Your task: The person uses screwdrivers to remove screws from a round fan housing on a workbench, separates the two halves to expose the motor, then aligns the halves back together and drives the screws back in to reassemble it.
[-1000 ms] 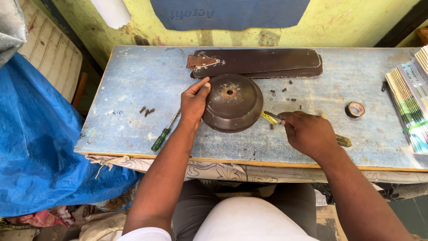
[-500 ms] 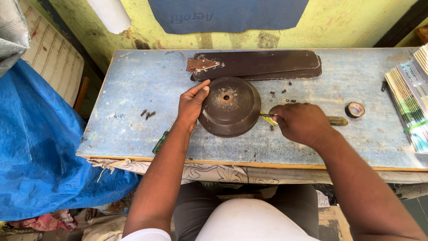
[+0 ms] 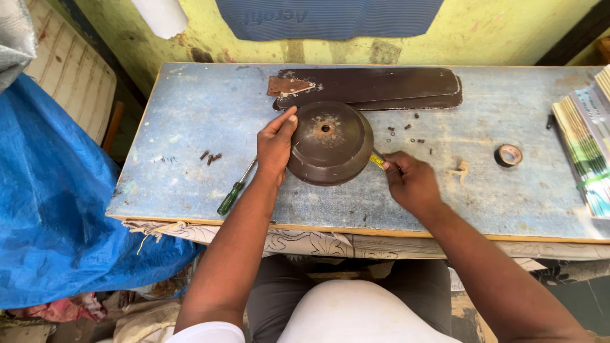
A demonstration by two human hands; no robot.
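A round brown metal cover (image 3: 329,143) with a hole in its middle lies on the worn blue table (image 3: 190,121). My left hand (image 3: 276,143) rests against the cover's left rim, fingers flat on it. My right hand (image 3: 410,181) is closed around a yellow-handled tool (image 3: 377,160) whose tip points at the cover's right edge. Behind the cover lie brown fan blades (image 3: 375,87) with a rusty bracket (image 3: 287,86).
A green-handled screwdriver (image 3: 234,189) lies left of my left hand. Small screws (image 3: 210,156) sit further left, more screws (image 3: 413,130) to the right of the cover. A roll of black tape (image 3: 508,155) and a stack of striped sheets (image 3: 588,146) are at the right.
My right hand has moved left with the yellow-handled tool, up to the cover's right edge. The left hand has stayed on the cover's rim.
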